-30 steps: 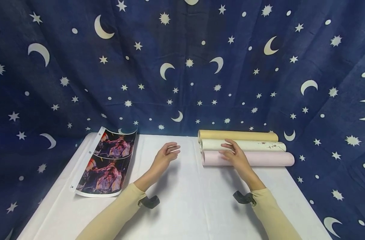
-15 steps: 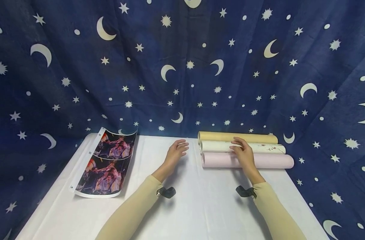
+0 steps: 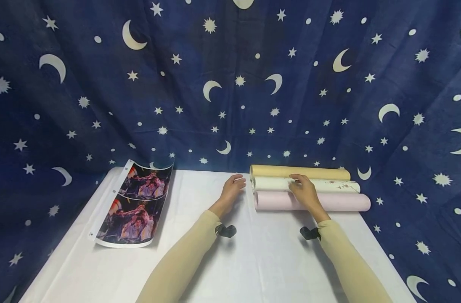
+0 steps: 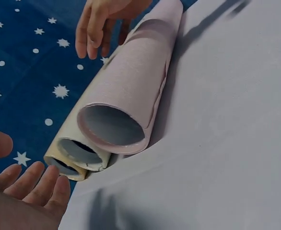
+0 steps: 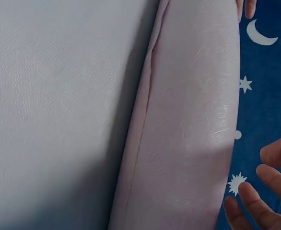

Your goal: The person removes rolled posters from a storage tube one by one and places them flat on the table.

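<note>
Three wallpaper rolls lie side by side at the back right of the table: a yellow one (image 3: pixel 268 171) behind, a white one (image 3: pixel 268 184) with a red floral print in the middle, and a pink one (image 3: pixel 270 201) in front. My left hand (image 3: pixel 231 192) is just left of their hollow ends, fingers spread and nothing held. Over the middle of the rolls hovers my right hand (image 3: pixel 307 193), its fingers loosely bent. The left wrist view shows the pink roll's open end (image 4: pixel 112 125) and its loose edge. In the right wrist view the fingers (image 5: pixel 255 203) stay apart from the pink roll.
A glossy printed sheet (image 3: pixel 133 210) with two colourful pictures lies at the left, its edges curling up. White cloth (image 3: pixel 245 261) covers the table. A dark blue curtain (image 3: pixel 230 63) with moons and stars hangs behind. Each wrist wears a black camera mount (image 3: pixel 226 230).
My left hand has moved right, away from the printed sheet and up to the rolls' left ends. The right hand has shifted slightly right over the rolls. The rolls have not moved.
</note>
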`<state>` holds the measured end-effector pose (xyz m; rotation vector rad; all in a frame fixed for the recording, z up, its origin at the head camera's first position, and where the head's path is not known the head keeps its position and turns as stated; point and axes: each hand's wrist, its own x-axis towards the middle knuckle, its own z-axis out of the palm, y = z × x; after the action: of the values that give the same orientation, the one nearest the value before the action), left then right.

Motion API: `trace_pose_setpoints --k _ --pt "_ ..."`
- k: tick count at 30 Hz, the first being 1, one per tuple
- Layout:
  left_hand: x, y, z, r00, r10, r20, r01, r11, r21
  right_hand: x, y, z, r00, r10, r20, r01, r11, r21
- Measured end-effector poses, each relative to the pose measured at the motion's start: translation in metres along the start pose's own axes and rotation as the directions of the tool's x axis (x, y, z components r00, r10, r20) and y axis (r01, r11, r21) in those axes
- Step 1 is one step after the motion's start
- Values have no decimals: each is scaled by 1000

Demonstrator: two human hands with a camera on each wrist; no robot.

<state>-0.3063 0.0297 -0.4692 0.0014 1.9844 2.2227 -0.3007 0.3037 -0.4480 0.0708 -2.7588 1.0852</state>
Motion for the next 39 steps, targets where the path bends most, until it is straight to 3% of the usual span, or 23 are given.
trace_pose_setpoints --k 6,12,20,25,31,39 --pt "8 -7 10 999 -43 8 42 998 42 6 4 1 999 -30 18 31 997 -73" --pt "7 -10 22 995 -97 37 96 995 40 12 3 10 997 -70 39 75 987 -139" --pt "7 -15 35 991 -128 49 120 983 135 15 -2 22 987 -144 64 154 967 -203" --pt "11 -18 43 993 -113 37 106 984 142 16 -4 25 985 -158 69 169 961 -218" --pt "12 -14 47 992 -123 -2 122 986 116 16 -5 26 982 -180 61 189 950 -249" --pt "11 2 48 992 -117 39 114 991 70 17 -2 16 974 -211 83 226 930 -291"
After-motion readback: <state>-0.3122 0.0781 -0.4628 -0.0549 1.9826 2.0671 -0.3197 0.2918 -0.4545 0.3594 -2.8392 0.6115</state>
